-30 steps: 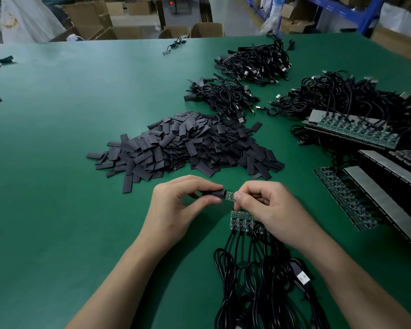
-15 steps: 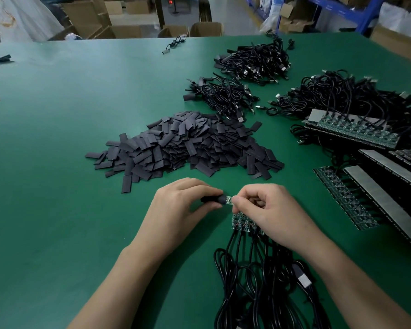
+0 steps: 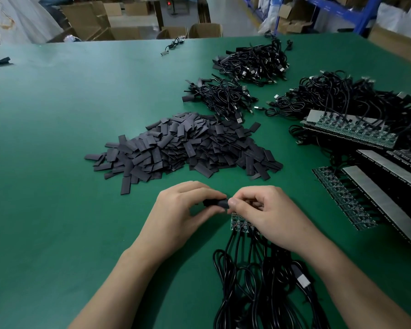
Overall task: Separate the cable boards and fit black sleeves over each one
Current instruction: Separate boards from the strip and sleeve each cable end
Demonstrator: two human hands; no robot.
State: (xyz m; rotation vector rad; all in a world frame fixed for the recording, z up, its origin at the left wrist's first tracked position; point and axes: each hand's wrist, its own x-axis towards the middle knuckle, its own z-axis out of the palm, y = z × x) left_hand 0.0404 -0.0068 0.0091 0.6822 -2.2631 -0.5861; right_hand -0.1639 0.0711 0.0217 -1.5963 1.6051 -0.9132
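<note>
Fingers point(image 3: 220, 194) of left hand point(image 3: 178, 217) pinch black sleeve point(image 3: 215, 202), long axis horizontal, pointing right at board hidden in right hand point(image 3: 268, 214) pinch.

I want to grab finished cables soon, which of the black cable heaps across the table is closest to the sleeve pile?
The small cable heap directly behind the sleeve pile; its plugs almost touch the sleeves. The other heaps lie farther back or right.
</note>
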